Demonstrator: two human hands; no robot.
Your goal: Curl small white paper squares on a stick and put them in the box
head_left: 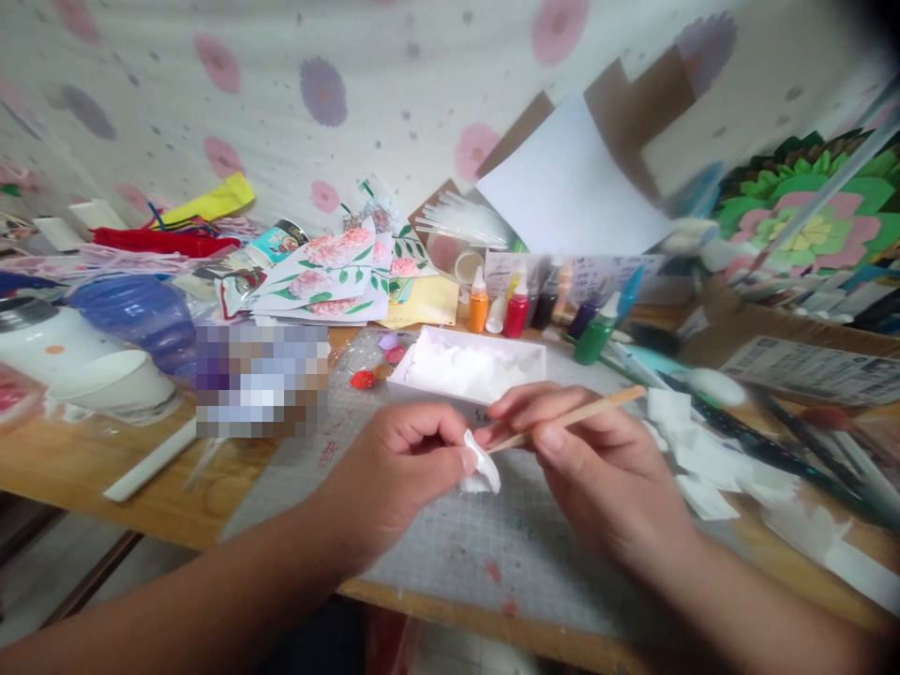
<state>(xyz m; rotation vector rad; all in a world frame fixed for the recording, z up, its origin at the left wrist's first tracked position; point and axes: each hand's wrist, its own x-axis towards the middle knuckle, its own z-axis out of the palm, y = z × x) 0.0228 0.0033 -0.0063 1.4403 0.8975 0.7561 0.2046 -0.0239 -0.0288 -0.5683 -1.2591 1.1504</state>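
Observation:
Between the thumb and fingers of my left hand (404,464) is pinched a small folded piece of white paper (482,467), soft like tissue. My right hand (597,459) is closed around a thin wooden stick (573,417), held slanting like a pencil. Its lower end meets or nearly meets the edge of the white piece; the exact contact cannot be made out. Just beyond both hands stands a white box (468,361) filled with white, fluffy-looking pieces. Beneath them lies a grey gridded cutting mat (450,553).
Paint bottles, among them an orange one (478,302) and a green one (596,330), stand behind the box. White paper pieces (710,455) lie at right before a cardboard box (787,342). A paper cup (112,384) is at left. Flower-printed sheets (323,272) are piled at the back.

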